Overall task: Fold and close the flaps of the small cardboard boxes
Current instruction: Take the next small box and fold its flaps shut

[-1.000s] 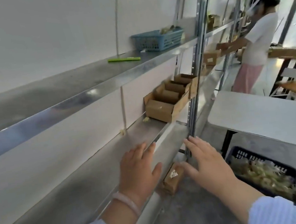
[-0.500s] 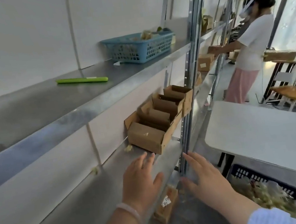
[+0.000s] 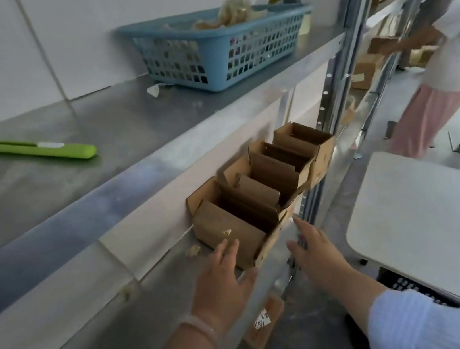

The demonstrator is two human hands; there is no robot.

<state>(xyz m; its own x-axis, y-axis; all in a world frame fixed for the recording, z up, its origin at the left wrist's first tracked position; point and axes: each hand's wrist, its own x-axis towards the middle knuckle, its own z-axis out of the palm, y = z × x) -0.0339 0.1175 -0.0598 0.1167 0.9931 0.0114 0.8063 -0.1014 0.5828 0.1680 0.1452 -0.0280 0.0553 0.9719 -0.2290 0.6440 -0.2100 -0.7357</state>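
Both hands have closed in on the row of open cardboard boxes (image 3: 255, 194) since a moment ago, and the row now sits much nearer and larger in view. Just in front of the row, the left hand (image 3: 223, 280) is spread flat with straight fingers, its tips at the front face of the nearest box (image 3: 225, 229); whether they press on it I cannot tell. The right hand (image 3: 314, 248) hovers beside that box's right corner, fingers straight and loose, holding nothing. Below the row, under the lower shelf (image 3: 157, 298) that carries it, a small labelled box (image 3: 263, 324) lies on the floor. The boxes stand in line on that shelf with their flaps up. Right of the row is a white table (image 3: 438, 218). Above the row, the upper shelf (image 3: 125, 121) holds a green pen-like tool (image 3: 34, 148) to the left and a blue basket (image 3: 218, 47) further back. Beyond the row, another person (image 3: 449, 52) stands at the shelving.
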